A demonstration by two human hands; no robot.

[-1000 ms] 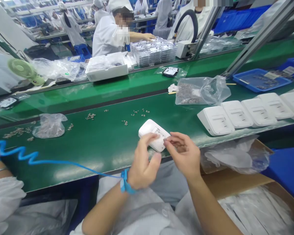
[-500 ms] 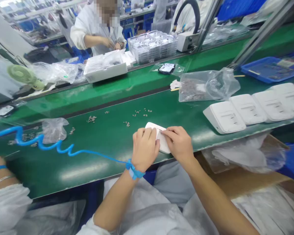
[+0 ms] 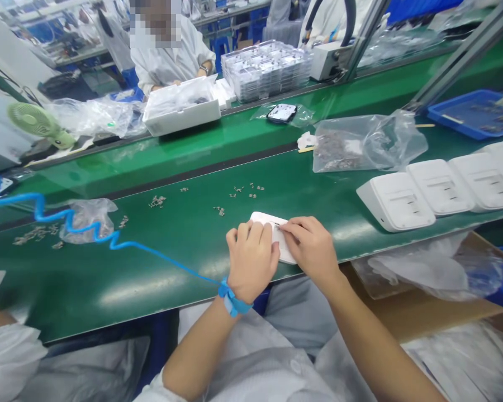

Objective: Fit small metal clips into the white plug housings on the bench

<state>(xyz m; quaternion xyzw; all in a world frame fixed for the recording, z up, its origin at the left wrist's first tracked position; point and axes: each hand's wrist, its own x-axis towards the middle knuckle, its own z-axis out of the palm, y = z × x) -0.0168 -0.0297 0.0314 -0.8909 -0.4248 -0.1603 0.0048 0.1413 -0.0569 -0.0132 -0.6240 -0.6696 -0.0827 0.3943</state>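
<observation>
Hands (image 3: 254, 261) on top, white casing (image 3: 284, 251) (partly hidden) beneath

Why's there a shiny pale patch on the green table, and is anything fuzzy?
Head view: a glare streak on the green table, to the left of the left hand, probably reflected light; head view, background: the people at the back look soft and hazy; head view, middle: tiny metal pieces are too small to make out sharply.

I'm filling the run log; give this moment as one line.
left hand: on white housing; right hand: at its upper face; worktop: loose small parts, clear bags; at right: row of white housings
</observation>
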